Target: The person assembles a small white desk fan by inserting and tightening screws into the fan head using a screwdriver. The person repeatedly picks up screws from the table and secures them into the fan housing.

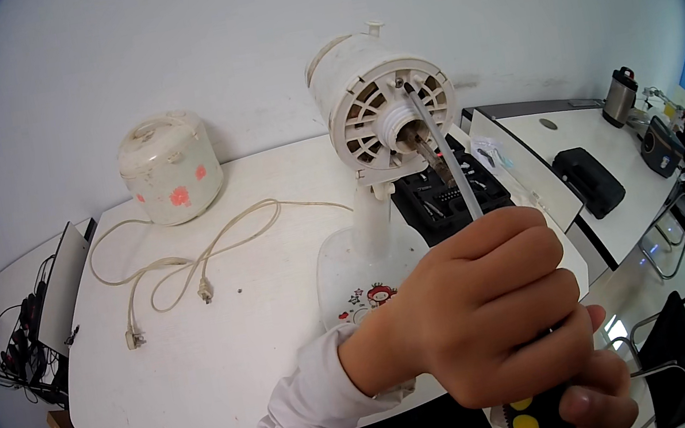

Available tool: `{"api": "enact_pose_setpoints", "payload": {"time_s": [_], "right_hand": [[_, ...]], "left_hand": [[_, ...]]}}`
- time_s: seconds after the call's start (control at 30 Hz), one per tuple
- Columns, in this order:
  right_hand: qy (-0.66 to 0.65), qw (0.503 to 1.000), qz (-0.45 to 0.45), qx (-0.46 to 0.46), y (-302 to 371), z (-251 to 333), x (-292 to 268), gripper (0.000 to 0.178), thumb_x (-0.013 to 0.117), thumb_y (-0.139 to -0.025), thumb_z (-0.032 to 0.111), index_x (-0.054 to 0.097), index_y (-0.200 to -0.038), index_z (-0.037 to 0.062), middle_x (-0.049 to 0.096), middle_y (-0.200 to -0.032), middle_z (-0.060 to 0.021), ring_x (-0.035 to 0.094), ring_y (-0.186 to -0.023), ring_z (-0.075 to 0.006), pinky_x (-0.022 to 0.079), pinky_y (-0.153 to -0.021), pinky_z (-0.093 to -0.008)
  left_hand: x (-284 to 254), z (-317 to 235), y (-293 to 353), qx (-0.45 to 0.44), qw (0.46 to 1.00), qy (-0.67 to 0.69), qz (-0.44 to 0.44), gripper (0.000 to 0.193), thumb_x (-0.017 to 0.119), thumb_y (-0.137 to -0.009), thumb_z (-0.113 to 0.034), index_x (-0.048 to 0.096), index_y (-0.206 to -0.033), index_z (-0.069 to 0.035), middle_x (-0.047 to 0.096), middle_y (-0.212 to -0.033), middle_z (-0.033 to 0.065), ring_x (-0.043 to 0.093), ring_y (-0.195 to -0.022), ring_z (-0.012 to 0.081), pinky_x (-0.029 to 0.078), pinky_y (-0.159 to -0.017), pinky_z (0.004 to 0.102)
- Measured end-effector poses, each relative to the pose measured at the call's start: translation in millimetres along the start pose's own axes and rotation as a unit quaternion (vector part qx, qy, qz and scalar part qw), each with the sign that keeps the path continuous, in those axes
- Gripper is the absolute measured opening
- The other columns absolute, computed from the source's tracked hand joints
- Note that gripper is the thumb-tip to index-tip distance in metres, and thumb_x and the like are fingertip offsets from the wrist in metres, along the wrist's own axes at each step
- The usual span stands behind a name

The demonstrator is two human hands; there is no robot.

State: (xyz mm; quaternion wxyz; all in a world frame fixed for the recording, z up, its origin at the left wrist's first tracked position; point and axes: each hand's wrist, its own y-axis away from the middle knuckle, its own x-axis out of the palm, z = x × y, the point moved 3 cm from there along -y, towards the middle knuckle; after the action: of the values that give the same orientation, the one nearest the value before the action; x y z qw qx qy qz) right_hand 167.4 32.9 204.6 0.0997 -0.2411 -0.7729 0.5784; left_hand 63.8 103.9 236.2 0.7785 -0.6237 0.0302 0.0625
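A long screwdriver (453,162) has a pale metal shaft and a black and yellow handle. Its tip meets the front grille of a white fan motor housing (346,74), close to a screw near the top rim. My left hand (492,307) is closed around the upper part of the screwdriver. Below it, my right hand (601,406) is wrapped on the handle, partly hidden behind the left. The motor shaft (430,155) sticks out of the white threaded collar. The fan's base (343,272), with a cartoon print, rests on the white table (186,355).
An open black tool case (437,215) lies behind my hands. At the back left stands a white rice cooker (172,171); a beige power cord (220,233) loops before it. A black case (588,182) and a thermos (620,95) are on the right-hand table. Chairs (682,348) stand at right.
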Motion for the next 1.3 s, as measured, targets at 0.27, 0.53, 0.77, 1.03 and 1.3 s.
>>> {"api": "enact_pose_setpoints", "payload": {"time_s": [0.27,0.53,0.77,1.03,1.3], "right_hand": [[0.005,1.0,-0.008,0.023,3.2,-0.2,-0.2,0.024,0.057,-0.081,0.012,0.045,-0.101,0.0043,0.053,-0.097,-0.0161,0.059,-0.067,-0.0215,0.054,-0.056,-0.0254],[-0.093,0.876,0.012,0.473,58.5,21.4,-50.0,0.037,0.055,-0.082,0.032,0.042,-0.105,0.0057,0.047,-0.098,-0.0127,0.055,-0.069,-0.0154,0.049,-0.053,-0.0209],[-0.001,0.999,-0.011,0.05,10.2,0.1,-0.8,0.022,0.055,-0.082,0.012,0.045,-0.101,0.0045,0.053,-0.097,-0.0165,0.058,-0.066,-0.0231,0.054,-0.055,-0.0262],[0.007,0.997,-0.042,0.056,19.8,-4.9,-4.9,0.02,0.052,-0.085,0.016,0.044,-0.099,0.0046,0.053,-0.095,-0.0183,0.057,-0.066,-0.0261,0.053,-0.056,-0.0282],[0.037,0.997,-0.052,0.037,24.4,-12.5,-4.2,0.025,0.058,-0.082,0.014,0.042,-0.101,0.0074,0.052,-0.098,-0.0169,0.055,-0.068,-0.0234,0.05,-0.058,-0.0254]], "left_hand": [[3.4,2.9,-0.4,-0.003,1.0,-0.011,-0.014,0.02,0.068,-0.061,-0.002,0.049,-0.066,-0.007,0.044,-0.06,0.0009,0.044,-0.054,0.0157,0.048,-0.057,0.0331],[-2.3,2.6,1.7,-0.007,1.0,-0.027,-0.008,0.02,0.068,-0.062,-0.002,0.049,-0.065,-0.007,0.044,-0.06,0.0006,0.044,-0.053,0.0155,0.048,-0.057,0.0327],[6.3,2.8,-0.7,0.002,0.999,-0.006,-0.033,0.02,0.064,-0.063,0.0,0.045,-0.061,-0.005,0.042,-0.058,0.003,0.044,-0.054,0.0183,0.045,-0.056,0.0329],[11.3,5.8,-2.6,0.009,1.0,-0.02,-0.012,0.019,0.066,-0.061,0.0,0.049,-0.064,-0.006,0.04,-0.057,0.0002,0.039,-0.051,0.0153,0.046,-0.057,0.032],[13.9,6.1,-0.7,0.015,0.999,-0.018,0.028,0.017,0.063,-0.057,-0.006,0.051,-0.069,-0.002,0.044,-0.061,0.0045,0.045,-0.058,0.0203,0.044,-0.058,0.0334]]}}
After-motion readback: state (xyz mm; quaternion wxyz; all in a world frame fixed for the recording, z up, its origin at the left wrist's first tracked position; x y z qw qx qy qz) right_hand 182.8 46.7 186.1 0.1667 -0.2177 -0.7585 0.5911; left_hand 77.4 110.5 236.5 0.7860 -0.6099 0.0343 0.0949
